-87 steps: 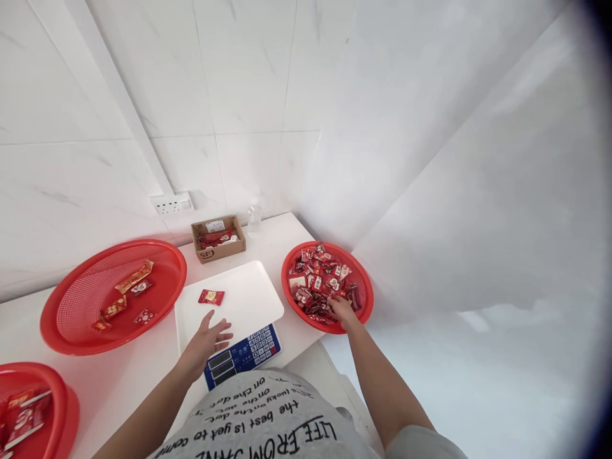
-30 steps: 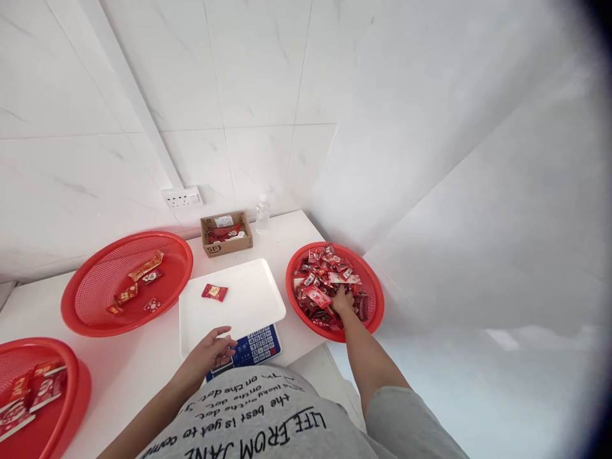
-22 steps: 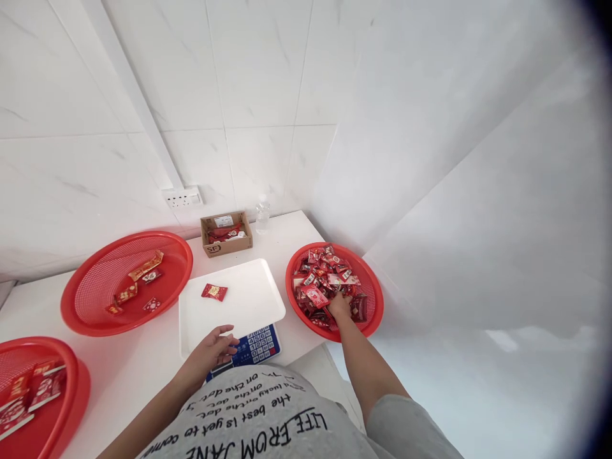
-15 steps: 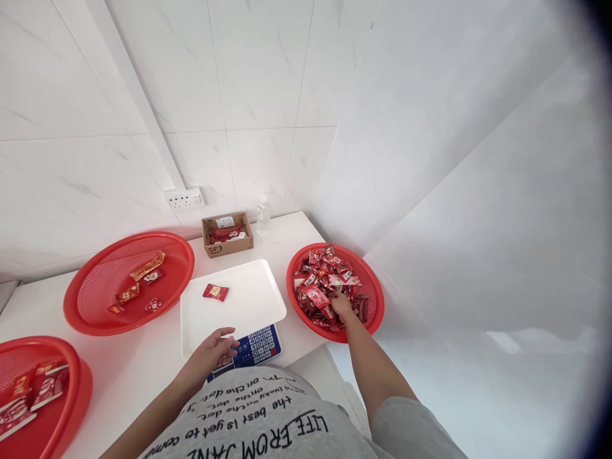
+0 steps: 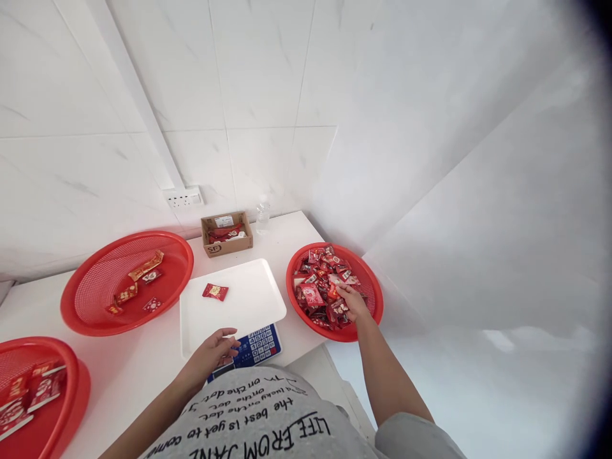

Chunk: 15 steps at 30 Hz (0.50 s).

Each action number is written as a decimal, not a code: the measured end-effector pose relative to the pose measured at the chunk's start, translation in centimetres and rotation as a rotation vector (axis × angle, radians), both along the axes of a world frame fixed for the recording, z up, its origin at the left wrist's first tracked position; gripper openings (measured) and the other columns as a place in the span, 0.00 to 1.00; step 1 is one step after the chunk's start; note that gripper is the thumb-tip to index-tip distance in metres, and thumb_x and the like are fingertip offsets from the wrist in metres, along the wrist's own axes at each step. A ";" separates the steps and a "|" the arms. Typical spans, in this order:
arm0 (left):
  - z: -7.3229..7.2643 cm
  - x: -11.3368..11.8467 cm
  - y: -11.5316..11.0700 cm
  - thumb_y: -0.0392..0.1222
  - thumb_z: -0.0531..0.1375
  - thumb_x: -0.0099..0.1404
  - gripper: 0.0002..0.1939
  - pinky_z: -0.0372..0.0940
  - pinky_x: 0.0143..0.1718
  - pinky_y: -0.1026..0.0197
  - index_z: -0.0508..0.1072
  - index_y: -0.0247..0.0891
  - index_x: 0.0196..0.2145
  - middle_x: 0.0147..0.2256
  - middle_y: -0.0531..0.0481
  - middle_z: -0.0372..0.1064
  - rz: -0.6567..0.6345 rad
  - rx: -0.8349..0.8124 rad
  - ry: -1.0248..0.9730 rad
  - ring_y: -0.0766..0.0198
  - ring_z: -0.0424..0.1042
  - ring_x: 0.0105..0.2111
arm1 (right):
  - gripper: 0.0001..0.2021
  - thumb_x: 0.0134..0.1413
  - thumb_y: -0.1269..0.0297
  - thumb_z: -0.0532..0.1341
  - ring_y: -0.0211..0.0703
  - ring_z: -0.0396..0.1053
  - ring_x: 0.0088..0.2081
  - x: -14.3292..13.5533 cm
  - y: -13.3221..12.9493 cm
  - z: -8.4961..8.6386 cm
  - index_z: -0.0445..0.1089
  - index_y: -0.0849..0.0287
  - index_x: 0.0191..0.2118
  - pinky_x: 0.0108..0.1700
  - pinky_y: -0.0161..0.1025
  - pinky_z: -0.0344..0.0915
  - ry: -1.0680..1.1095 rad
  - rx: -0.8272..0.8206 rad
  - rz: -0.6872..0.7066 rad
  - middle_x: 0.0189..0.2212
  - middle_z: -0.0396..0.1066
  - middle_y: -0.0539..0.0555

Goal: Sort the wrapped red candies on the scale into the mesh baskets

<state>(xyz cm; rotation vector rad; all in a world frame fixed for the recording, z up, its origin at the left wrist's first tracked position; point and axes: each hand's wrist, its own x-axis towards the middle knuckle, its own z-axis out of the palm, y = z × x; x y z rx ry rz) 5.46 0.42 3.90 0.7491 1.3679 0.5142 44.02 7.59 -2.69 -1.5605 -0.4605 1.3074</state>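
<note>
My right hand [image 5: 352, 302] reaches into the right red basket [image 5: 377, 292]. Its fingers are pinched on a small bright red snack packet [image 5: 333, 292], partly hidden by the fingertips and the pile. Around it lie many small wrapped packets, among them a pink-red packet [image 5: 312, 294] beside the hand. My left hand [image 5: 216, 354] hovers by the near edge of the weighing scale, fingers apart and loosely bent, holding nothing. The scale has a white tray [image 5: 248, 290] and a blue keypad [image 5: 261, 344]. A single red packet [image 5: 215, 291] rests on the tray.
To the left, a red basket [image 5: 79, 299] holds several packets. Another red basket [image 5: 79, 382] at the lower left contains larger red packets. Behind the scale stand a cardboard box [image 5: 229, 245] with red packets and a clear bottle [image 5: 262, 215]. Walls border the table behind.
My right hand has shifted slightly right and up within the basket, with a bright red packet now showing at its fingertips. The left hand has stayed in place.
</note>
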 end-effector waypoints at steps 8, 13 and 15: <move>0.0 0.0 -0.3 0.52 0.61 0.50 0.25 0.63 0.37 0.60 0.66 0.37 0.42 0.37 0.46 0.68 0.009 0.000 -0.002 0.63 0.69 0.34 | 0.18 0.33 0.58 0.67 0.37 0.67 0.22 -6.0 1.1 4.4 0.67 0.56 0.35 0.25 0.34 0.64 0.025 0.205 -0.011 0.22 0.70 0.46; -0.1 -0.4 -0.3 0.50 0.60 0.51 0.22 0.62 0.35 0.61 0.65 0.37 0.42 0.36 0.46 0.68 -0.006 0.016 -0.015 0.65 0.68 0.32 | 0.20 0.27 0.58 0.69 0.32 0.62 0.18 -16.4 2.0 3.7 0.65 0.57 0.31 0.20 0.31 0.59 0.241 0.190 0.138 0.17 0.66 0.43; 0.2 -0.7 -0.4 0.50 0.59 0.51 0.22 0.62 0.35 0.62 0.65 0.36 0.42 0.36 0.46 0.68 -0.018 0.038 0.006 0.65 0.68 0.32 | 0.21 0.27 0.56 0.69 0.32 0.62 0.18 -20.0 2.2 3.0 0.64 0.57 0.31 0.21 0.31 0.58 0.318 0.156 0.168 0.16 0.64 0.43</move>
